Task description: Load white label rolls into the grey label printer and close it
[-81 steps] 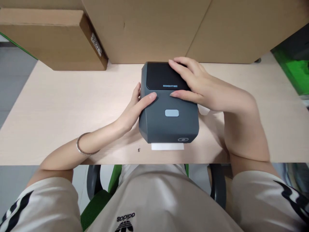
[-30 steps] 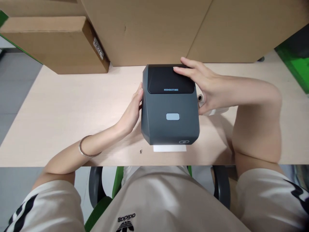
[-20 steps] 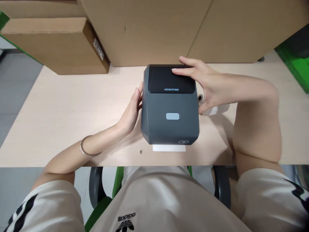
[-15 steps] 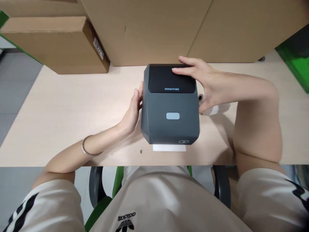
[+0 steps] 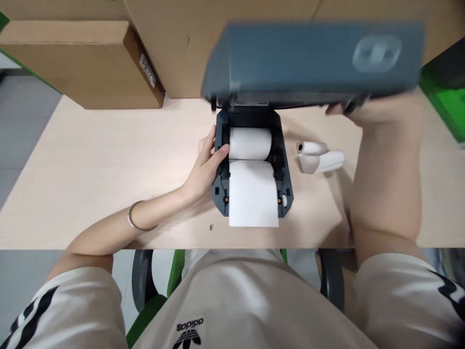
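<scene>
Dark grey plastic printer base (image 5: 285, 186) is set mid-table, wide blue-grey cover (image 5: 290, 60) tilted up at its far end. Left wall is gripped by the half-curled left hand (image 5: 205, 169), thumb over the rim. Right hand (image 5: 370, 114) is mostly blocked by the cover; fingertips show at its lower edge, grip can't be told. 1 white paper roll (image 5: 250, 143) is seated inside. 1 small white cored roll (image 5: 315, 147) and curled white paper (image 5: 329, 162) are left beside, at right. Brown cardboard box (image 5: 83, 72) is parked far left.

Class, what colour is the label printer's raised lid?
Dark blue-grey. The label printer's lid shows best, though blurred, in the head view.
</scene>
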Available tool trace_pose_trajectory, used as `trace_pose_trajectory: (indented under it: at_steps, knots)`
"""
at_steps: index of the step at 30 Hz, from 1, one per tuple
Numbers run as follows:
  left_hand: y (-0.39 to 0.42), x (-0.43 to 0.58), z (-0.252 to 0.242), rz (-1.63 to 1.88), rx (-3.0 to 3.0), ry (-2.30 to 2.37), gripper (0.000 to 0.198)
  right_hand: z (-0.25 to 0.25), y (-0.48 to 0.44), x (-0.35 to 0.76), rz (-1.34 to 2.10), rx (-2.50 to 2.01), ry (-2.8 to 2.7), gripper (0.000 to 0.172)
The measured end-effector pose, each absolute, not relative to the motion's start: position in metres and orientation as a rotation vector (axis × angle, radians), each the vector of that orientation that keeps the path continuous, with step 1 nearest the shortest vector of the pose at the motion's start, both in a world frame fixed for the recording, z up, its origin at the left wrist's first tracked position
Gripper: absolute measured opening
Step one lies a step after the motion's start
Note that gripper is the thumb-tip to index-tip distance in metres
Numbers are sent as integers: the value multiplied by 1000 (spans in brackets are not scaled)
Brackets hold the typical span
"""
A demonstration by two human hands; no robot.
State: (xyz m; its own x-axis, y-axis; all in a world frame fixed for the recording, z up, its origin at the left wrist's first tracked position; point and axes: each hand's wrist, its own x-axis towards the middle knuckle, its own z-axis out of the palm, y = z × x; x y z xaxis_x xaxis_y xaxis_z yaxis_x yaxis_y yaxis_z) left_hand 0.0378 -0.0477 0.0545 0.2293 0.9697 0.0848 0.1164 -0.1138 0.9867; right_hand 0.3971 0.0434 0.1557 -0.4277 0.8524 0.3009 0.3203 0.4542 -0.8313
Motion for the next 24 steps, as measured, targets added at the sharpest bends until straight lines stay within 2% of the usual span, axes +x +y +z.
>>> trace_pose_trajectory:
  at_steps: [1, 5, 13, 17, 21, 24]
  knots:
    - [-46, 34, 53, 1030, 1442, 1089, 81, 150, 45, 391, 909, -985, -1882, 74]
    - [-43, 27, 53, 997, 1396, 1099, 92, 135, 53, 361, 884, -1010, -1634, 88]
    - [-38, 23, 48, 1012, 1499, 1162, 93, 123, 53, 341, 687, -1255, -1652, 76]
    - [-36, 21, 45, 1034, 1510, 1160, 91, 122, 50, 347, 598, -1377, -1742, 67]
    - [-37, 24, 47, 1058, 1471, 1168, 89, 140, 22, 332, 102, -1490, -1826, 46]
    - [-38, 26, 50, 1063, 1460, 1191, 89, 151, 1, 314, 120, -1411, -2226, 36]
